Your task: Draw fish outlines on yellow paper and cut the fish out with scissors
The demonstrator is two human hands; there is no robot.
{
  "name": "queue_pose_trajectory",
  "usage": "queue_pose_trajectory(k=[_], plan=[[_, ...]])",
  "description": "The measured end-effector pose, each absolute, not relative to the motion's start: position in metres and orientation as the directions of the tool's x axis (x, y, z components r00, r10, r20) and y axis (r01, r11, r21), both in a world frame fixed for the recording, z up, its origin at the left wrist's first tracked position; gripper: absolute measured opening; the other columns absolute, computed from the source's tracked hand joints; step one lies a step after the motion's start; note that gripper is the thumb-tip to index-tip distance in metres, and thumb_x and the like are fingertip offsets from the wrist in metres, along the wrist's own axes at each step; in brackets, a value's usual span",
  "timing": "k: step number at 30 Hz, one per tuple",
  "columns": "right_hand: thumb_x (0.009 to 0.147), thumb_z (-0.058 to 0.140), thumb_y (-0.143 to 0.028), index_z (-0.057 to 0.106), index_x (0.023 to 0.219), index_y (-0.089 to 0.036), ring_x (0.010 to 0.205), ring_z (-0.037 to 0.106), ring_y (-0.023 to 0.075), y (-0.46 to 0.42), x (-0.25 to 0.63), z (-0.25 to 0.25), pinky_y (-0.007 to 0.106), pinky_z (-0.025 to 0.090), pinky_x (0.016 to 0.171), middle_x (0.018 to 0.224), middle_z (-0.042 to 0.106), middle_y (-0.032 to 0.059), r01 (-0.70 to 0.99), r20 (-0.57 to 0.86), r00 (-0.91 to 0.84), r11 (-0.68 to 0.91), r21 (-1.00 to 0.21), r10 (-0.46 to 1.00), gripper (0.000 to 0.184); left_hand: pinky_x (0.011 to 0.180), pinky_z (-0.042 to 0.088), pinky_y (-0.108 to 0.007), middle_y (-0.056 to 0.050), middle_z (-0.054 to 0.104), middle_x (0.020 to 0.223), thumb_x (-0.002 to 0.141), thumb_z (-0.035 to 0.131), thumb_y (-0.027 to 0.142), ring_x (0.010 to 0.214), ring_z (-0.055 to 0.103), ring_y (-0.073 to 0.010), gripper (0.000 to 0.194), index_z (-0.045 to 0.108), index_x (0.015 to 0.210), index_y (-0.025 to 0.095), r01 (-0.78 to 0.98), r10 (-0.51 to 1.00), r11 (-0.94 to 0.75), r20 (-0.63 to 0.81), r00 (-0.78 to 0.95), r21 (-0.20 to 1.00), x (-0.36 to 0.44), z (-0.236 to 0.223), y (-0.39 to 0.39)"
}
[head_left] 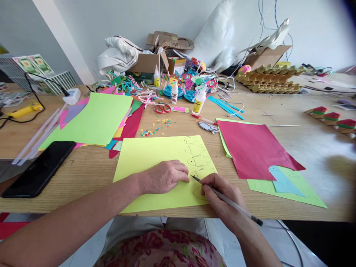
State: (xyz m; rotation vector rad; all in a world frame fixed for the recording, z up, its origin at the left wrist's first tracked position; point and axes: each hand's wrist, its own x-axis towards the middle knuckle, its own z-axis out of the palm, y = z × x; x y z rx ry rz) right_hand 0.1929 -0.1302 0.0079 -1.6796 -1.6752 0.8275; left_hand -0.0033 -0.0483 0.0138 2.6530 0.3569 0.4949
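I saw the right hand pinching a pen low, presumably for control, nib at a fish outline. Left hand grasped nothing, fingers loosely curled on the yellow sheet just left of the nib, likely to stop sliding. Fish drawings ran beyond the fingertips along one side, maybe saving paper. Right of the fingers, red paper lay aside, seemingly for elbow room.

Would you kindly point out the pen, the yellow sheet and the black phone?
Pen (231, 203), head view: the barrel.
Yellow sheet (155, 152), head view: bare upper part.
Black phone (39, 168), head view: middle of its face.
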Motion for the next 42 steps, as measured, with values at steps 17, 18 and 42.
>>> queue_pose_trajectory(k=[17,18,42], plan=[[0.076,0.053,-0.02,0.055,0.077,-0.024,0.055,0.054,0.013,-0.144,0.213,0.01,0.022,0.04,0.052,0.057,0.059,-0.005,0.327,0.188,0.244,0.102,-0.939,0.951,0.005,0.085,0.042,-0.032,-0.009,0.059,0.096,0.084,0.049,0.011,0.092,0.053,-0.0209,0.017,0.059,0.099,0.013,0.261,0.291,-0.946,0.151,0.945,0.192,-0.008,0.032,-0.071],[0.077,0.053,-0.02,0.055,0.079,-0.024,0.055,0.054,0.013,-0.145,0.216,0.009,0.022,0.04,0.052,0.058,0.059,-0.0051,0.33,0.176,0.235,0.092,-0.94,0.956,0.005,0.084,0.042,-0.032,-0.009,0.058,0.097,0.083,0.053,0.015,0.091,0.052,-0.021,0.015,0.058,0.098,0.014,0.274,0.299,-0.946,0.135,0.945,0.174,-0.009,0.035,-0.077],[0.076,0.05,-0.025,0.055,0.073,-0.022,0.054,0.054,0.0157,-0.139,0.21,0.007,0.025,0.037,0.049,0.057,0.058,-0.0034,0.449,0.076,0.131,0.009,-0.893,0.988,0.006,0.084,0.044,-0.034,-0.007,0.06,0.098,0.082,0.047,0.007,0.093,0.052,-0.0205,0.022,0.061,0.096,0.016,0.436,0.469,-0.878,0.176,0.865,0.194,-0.013,0.021,-0.079]])
